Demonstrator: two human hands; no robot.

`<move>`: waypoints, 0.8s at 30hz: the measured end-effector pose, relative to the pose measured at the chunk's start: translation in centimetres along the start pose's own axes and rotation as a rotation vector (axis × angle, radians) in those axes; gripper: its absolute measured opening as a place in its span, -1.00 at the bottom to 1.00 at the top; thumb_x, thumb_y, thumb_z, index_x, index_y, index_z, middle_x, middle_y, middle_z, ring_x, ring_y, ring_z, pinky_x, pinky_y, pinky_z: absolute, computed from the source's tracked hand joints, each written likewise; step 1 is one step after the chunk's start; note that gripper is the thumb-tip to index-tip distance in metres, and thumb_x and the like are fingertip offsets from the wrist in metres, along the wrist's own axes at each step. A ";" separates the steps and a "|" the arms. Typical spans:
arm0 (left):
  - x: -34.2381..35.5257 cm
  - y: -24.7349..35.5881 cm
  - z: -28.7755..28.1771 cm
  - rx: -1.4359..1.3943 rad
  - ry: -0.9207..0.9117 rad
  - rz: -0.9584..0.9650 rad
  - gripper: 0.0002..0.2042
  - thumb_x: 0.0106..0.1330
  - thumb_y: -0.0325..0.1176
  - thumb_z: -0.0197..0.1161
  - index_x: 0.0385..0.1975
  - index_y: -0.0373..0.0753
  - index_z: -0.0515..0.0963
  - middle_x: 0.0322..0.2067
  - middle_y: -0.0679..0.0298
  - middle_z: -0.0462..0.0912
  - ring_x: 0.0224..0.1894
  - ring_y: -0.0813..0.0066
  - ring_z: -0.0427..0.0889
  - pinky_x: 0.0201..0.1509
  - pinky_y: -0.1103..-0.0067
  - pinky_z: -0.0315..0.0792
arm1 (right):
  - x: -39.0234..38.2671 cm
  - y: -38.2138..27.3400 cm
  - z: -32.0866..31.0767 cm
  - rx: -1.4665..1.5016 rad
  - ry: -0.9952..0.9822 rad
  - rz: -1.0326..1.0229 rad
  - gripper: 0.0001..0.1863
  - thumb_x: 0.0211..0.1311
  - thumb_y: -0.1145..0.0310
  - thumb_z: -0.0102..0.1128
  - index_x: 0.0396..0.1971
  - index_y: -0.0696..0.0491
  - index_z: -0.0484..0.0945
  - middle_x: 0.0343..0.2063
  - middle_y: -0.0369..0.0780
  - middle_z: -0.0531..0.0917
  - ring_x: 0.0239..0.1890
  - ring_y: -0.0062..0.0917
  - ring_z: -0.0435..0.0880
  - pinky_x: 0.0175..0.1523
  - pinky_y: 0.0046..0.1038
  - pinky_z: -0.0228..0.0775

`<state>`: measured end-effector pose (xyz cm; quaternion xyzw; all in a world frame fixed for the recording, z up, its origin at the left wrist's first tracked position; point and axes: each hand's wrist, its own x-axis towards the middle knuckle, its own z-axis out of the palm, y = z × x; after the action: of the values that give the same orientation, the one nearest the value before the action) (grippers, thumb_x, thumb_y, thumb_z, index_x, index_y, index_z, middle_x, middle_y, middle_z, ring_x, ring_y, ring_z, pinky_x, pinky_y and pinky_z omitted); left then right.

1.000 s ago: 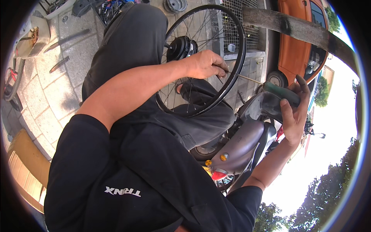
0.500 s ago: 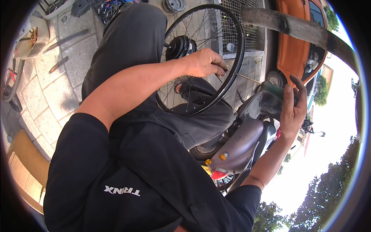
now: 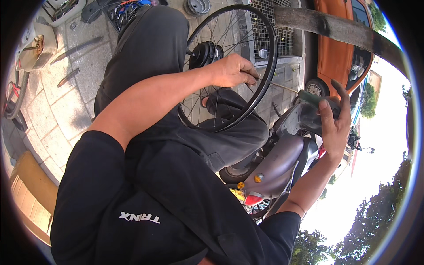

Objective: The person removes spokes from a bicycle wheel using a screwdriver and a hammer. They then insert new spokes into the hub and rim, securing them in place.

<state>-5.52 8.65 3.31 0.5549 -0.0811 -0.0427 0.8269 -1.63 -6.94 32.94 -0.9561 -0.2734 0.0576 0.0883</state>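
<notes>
A spoked wheel (image 3: 273,53) with a black rim and a black hub (image 3: 204,54) stands tilted against my legs. My left hand (image 3: 234,71) reaches across it, thumb and fingers pinched at a spoke (image 3: 250,88) just inside the rim. To the right, my right hand (image 3: 334,119) has its thumb and fingers around the green handle of a screwdriver (image 3: 310,98), with the index finger raised. The thin shaft runs left to the outer side of the rim, near my left fingertips. Its tip is hidden by the rim.
A grey scooter (image 3: 282,161) stands close by under my right forearm. Beyond the wheel are a metal floor grate (image 3: 274,42), a wooden beam (image 3: 327,24) and an orange vehicle (image 3: 335,53). Tools (image 3: 126,11) lie at the far left, near a metal rim part (image 3: 197,6).
My right hand's fingers have shifted around the screwdriver handle, and the thumb sits slightly farther left. My left hand and the wheel stay almost the same.
</notes>
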 end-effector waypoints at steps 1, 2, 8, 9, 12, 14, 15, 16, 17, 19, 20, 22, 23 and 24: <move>0.0 -0.2 -0.2 0.007 0.014 0.018 -0.77 0.40 -0.45 0.32 -0.03 -0.42 0.69 -0.20 0.17 0.81 -0.16 0.55 0.76 -0.01 0.57 0.64 | 0.2 0.3 0.2 0.082 0.005 -0.079 -0.49 0.46 0.14 0.26 0.27 0.09 0.50 -0.17 -0.14 0.71 -0.16 -0.58 0.64 -0.01 -0.53 0.43; 0.1 -0.4 -0.4 0.010 0.025 0.009 -0.77 0.40 -0.45 0.32 -0.03 -0.42 0.69 -0.20 0.17 0.81 -0.15 0.54 0.76 -0.01 0.57 0.64 | 0.4 0.6 0.6 0.163 0.009 -0.157 -0.50 0.46 0.14 0.26 0.27 0.09 0.50 -0.16 -0.14 0.71 -0.15 -0.58 0.64 -0.02 -0.53 0.43; 0.3 -0.7 -0.3 -0.023 0.022 -0.046 -0.78 0.38 -0.47 0.33 -0.04 -0.40 0.70 -0.17 0.15 0.81 -0.09 0.50 0.77 0.08 0.56 0.61 | 1.1 0.1 0.6 -0.061 -0.005 0.130 -0.37 0.42 0.20 0.26 0.38 0.13 0.35 0.00 -0.11 0.60 -0.01 -0.53 0.58 0.03 -0.51 0.43; 0.2 -0.6 -0.2 -0.024 0.017 -0.061 -0.78 0.37 -0.47 0.33 -0.04 -0.40 0.70 -0.17 0.15 0.81 -0.08 0.49 0.77 0.09 0.55 0.60 | 1.0 -0.1 0.4 -0.098 -0.034 0.203 -0.37 0.42 0.21 0.26 0.39 0.14 0.33 0.01 -0.11 0.58 0.00 -0.52 0.58 0.04 -0.50 0.43; 0.5 -1.0 -0.1 -0.009 0.016 -0.025 -0.75 0.38 -0.41 0.34 0.00 -0.34 0.70 -0.21 0.21 0.81 -0.22 0.54 0.76 -0.29 0.56 0.61 | 0.6 0.9 0.2 0.091 -0.013 -0.250 -0.44 0.48 0.18 0.23 0.33 0.15 0.41 -0.03 -0.15 0.61 -0.04 -0.53 0.60 0.03 -0.50 0.44; 0.5 -1.6 -0.2 -0.004 0.022 0.004 -0.73 0.39 -0.38 0.35 0.02 -0.32 0.69 -0.22 0.24 0.81 -0.28 0.57 0.75 -0.48 0.56 0.63 | 0.5 0.6 0.5 0.152 0.012 -0.164 -0.47 0.48 0.13 0.25 0.28 0.14 0.47 -0.09 -0.15 0.65 -0.10 -0.54 0.63 0.03 -0.47 0.47; 0.6 -1.7 -0.2 -0.005 0.020 0.009 -0.73 0.39 -0.37 0.35 0.02 -0.32 0.69 -0.22 0.23 0.81 -0.28 0.57 0.75 -0.47 0.56 0.64 | 0.4 0.7 0.7 0.121 0.046 -0.085 -0.46 0.47 0.13 0.27 0.28 0.14 0.47 -0.07 -0.15 0.65 -0.10 -0.54 0.64 0.04 -0.45 0.47; 0.6 -1.7 -0.2 -0.005 0.018 0.014 -0.72 0.39 -0.37 0.36 0.03 -0.32 0.69 -0.22 0.23 0.81 -0.27 0.56 0.75 -0.47 0.56 0.65 | 0.4 0.9 0.9 0.089 0.080 -0.006 -0.45 0.46 0.12 0.28 0.28 0.14 0.48 -0.06 -0.15 0.65 -0.10 -0.53 0.64 0.05 -0.44 0.48; 0.6 -1.7 -0.2 -0.039 0.018 -0.014 -0.73 0.38 -0.37 0.36 0.02 -0.32 0.70 -0.22 0.23 0.81 -0.27 0.56 0.76 -0.42 0.55 0.65 | 0.8 1.3 1.2 0.058 0.101 0.069 -0.46 0.43 0.09 0.32 0.24 0.12 0.52 -0.01 -0.15 0.66 -0.09 -0.54 0.65 0.05 -0.42 0.49; 0.7 -1.4 0.0 -0.112 0.012 -0.062 -0.73 0.36 -0.37 0.38 0.00 -0.33 0.71 -0.23 0.23 0.82 -0.26 0.55 0.76 -0.32 0.55 0.67 | 0.9 1.3 0.9 -0.051 0.071 0.103 -0.48 0.41 0.08 0.34 0.22 0.10 0.55 0.03 -0.16 0.66 -0.08 -0.54 0.66 0.04 -0.43 0.49; 0.7 -1.3 0.0 -0.064 0.017 -0.018 -0.74 0.35 -0.38 0.39 -0.02 -0.33 0.71 -0.24 0.23 0.82 -0.25 0.54 0.77 -0.26 0.54 0.66 | 0.9 1.2 0.6 -0.106 0.055 0.120 -0.48 0.41 0.08 0.35 0.20 0.08 0.57 0.05 -0.16 0.66 -0.08 -0.54 0.66 0.03 -0.43 0.49; 0.5 -1.2 -0.3 0.025 0.040 0.067 -0.75 0.32 -0.39 0.41 -0.05 -0.34 0.72 -0.25 0.22 0.83 -0.24 0.52 0.78 -0.12 0.54 0.64 | 0.7 1.3 0.1 0.037 -0.009 0.033 -0.45 0.42 0.12 0.33 0.25 0.14 0.50 -0.05 -0.17 0.64 -0.14 -0.56 0.63 0.05 -0.48 0.45; 0.5 -1.2 -0.3 0.018 0.050 0.056 -0.75 0.32 -0.40 0.42 -0.06 -0.34 0.73 -0.26 0.22 0.83 -0.23 0.52 0.78 -0.08 0.54 0.63 | 0.6 2.0 0.2 0.130 -0.019 -0.034 -0.44 0.42 0.14 0.32 0.26 0.16 0.48 -0.08 -0.18 0.63 -0.16 -0.57 0.62 0.06 -0.50 0.43; 0.5 -1.0 0.0 0.001 0.049 0.048 -0.76 0.31 -0.41 0.42 -0.08 -0.34 0.73 -0.26 0.22 0.83 -0.23 0.52 0.78 -0.04 0.55 0.61 | 0.1 2.4 0.0 0.212 -0.026 -0.090 -0.43 0.43 0.15 0.32 0.28 0.17 0.46 -0.11 -0.19 0.62 -0.18 -0.58 0.61 0.06 -0.51 0.42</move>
<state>-4.96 8.17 2.42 0.5539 -0.0743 -0.0093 0.8292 -0.28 -8.89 32.42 -0.9274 -0.3094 0.0946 0.1879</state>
